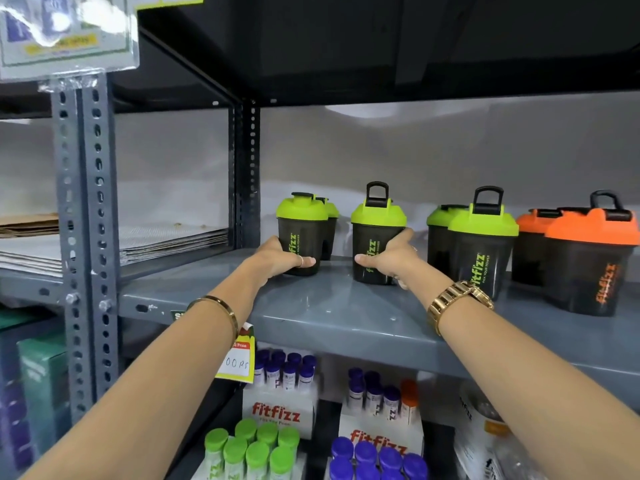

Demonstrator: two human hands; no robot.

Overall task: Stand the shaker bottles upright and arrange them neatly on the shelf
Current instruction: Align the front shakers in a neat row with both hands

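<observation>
Shelf (346, 317): shaker bottles all upright, in pairs running left to right. Leftmost front bottle (302, 233), one directly behind it (330, 226). Next right, single bottle (377, 237), apart from the first pair. Right of that, a front bottle (483, 251) with one behind-left (438, 237). Far right, front bottle (588, 265), another behind-left (531, 244). Lower shelf beneath holds small tubes (287, 372) in boxes.
</observation>
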